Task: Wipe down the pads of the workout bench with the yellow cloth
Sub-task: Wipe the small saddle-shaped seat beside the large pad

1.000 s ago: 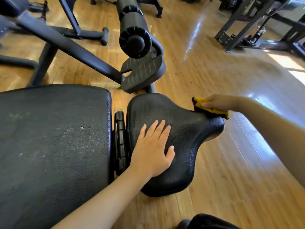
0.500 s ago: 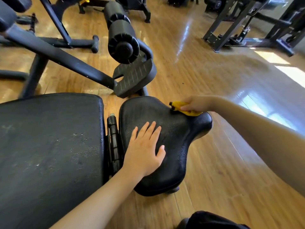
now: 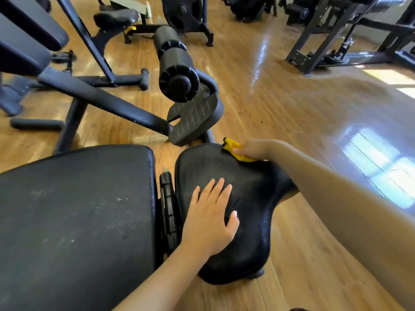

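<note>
The workout bench has a small black seat pad (image 3: 251,198) in the middle and a large black back pad (image 3: 74,221) to its left, which shows pale scuffs and specks. My left hand (image 3: 211,221) lies flat, fingers straight, on the near part of the seat pad. At the pad's far edge, my right hand (image 3: 253,149) grips the yellow cloth (image 3: 235,148) and holds it against the pad. Most of the cloth is hidden under that hand.
A black hinge (image 3: 168,205) sits between the two pads. Beyond the seat stand a foam leg roller (image 3: 177,75) and a ribbed foot plate (image 3: 195,115). Other black gym frames (image 3: 336,34) stand on the glossy wooden floor (image 3: 292,113).
My right hand has slid the yellow cloth leftward along the seat pad's far edge, from its right tip toward the middle. My left hand has stayed flat on the pad.
</note>
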